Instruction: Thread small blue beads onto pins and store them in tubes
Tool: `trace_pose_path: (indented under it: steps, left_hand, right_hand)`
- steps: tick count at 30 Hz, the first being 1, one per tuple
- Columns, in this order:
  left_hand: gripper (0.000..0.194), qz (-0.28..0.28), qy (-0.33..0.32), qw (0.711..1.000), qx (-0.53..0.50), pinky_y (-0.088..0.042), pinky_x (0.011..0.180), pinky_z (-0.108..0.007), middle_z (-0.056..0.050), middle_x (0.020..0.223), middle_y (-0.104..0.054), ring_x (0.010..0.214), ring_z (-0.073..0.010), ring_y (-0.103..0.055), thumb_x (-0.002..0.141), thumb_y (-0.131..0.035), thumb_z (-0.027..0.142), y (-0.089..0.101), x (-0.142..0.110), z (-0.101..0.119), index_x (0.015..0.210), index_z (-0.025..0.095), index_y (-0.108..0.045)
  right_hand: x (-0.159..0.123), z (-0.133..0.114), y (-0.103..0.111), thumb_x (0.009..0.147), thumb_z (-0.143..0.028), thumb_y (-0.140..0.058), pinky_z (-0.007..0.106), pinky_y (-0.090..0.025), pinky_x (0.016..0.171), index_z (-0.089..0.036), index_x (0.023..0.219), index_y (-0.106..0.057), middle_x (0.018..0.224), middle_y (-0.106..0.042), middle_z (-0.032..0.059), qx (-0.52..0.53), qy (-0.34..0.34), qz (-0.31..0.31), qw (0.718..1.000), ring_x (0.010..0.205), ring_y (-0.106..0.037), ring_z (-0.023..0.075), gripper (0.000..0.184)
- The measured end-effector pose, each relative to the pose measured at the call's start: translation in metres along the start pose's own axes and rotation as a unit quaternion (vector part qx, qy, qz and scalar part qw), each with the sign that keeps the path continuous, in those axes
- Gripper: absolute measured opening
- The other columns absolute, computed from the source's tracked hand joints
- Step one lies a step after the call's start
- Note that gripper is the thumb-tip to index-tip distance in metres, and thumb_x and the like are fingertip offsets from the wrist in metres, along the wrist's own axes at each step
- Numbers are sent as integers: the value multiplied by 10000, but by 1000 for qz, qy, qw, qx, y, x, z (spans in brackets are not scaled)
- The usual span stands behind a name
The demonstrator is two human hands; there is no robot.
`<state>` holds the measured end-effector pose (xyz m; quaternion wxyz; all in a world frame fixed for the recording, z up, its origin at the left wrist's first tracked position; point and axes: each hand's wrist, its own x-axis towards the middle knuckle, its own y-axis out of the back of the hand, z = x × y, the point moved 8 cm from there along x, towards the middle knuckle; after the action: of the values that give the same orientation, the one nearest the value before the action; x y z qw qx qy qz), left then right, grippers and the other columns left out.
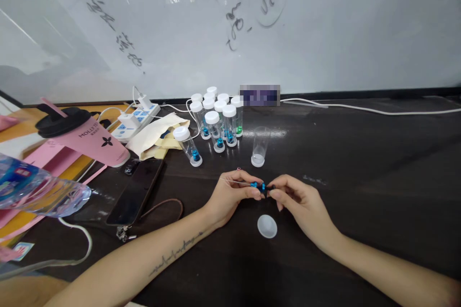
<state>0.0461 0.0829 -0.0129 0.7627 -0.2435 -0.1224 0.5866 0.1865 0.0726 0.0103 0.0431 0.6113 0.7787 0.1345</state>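
Dark tabletop (360, 168) runs up to a whiteboard (162, 19) with black handwriting, and a white cable (360, 108) lies along its base. Above the tabletop, the left hand (230, 194) has its thumb and fingers clamped on the blue end of a small blue-and-black part (260, 187), while the right hand (298, 196) pinches its black end. From the blue end, 1 thin pale strand (236, 181) extends across the left hand. Just beyond the hands stands 1 uncapped clear tube (260, 146); on the near side lies 1 round white cap (267, 226). Farther left, a cluster of white-capped tubes (215, 132) holds mostly blue pieces, and 1 more capped tube (188, 146) leans beside it. A black phone (135, 192) and a pink cup (88, 139) lie at the left.
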Motion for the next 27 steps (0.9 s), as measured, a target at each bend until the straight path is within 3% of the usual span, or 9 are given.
trace_pose_path:
  steps: [5,10,15,27]
  left_hand:
    - [226,3,0,1000,4,-517,667,-244,-15,715,-704,625,-118,-655,569,-833,112,0,0,1,765,128,-720]
    - [218,21,1,1000,-1,-518,666,-239,-16,714,-704,621,-113,-652,580,-832,126,4,0,0,768,131,-721]
    - [215,7,-5,1000,2,-517,670,-229,-11,722,-706,629,-107,-655,591,-823,110,1,0,1,778,132,-721]
    - [185,9,-11,1000,-12,-507,657,-210,-14,714,-716,630,-104,-660,610,-804,81,2,1,2,767,132,-721]
  right_hand:
    - [1,-3,-4,918,-402,-539,246,-421,545,-188,789,-626,622,-581,-10,13,2,-21,1000,555,-528,129,265]
    - [1,-1,-6,963,-426,-441,264,-428,578,-182,884,-612,724,-625,24,34,2,-37,999,573,-523,135,308]
    - [0,-1,-7,966,-430,-438,258,-405,577,-189,770,-578,667,-582,5,24,-3,-36,999,582,-516,135,341]
    - [-1,2,-2,895,-350,-593,264,-417,583,-218,937,-587,640,-568,-34,0,-6,-3,1000,566,-528,132,139]
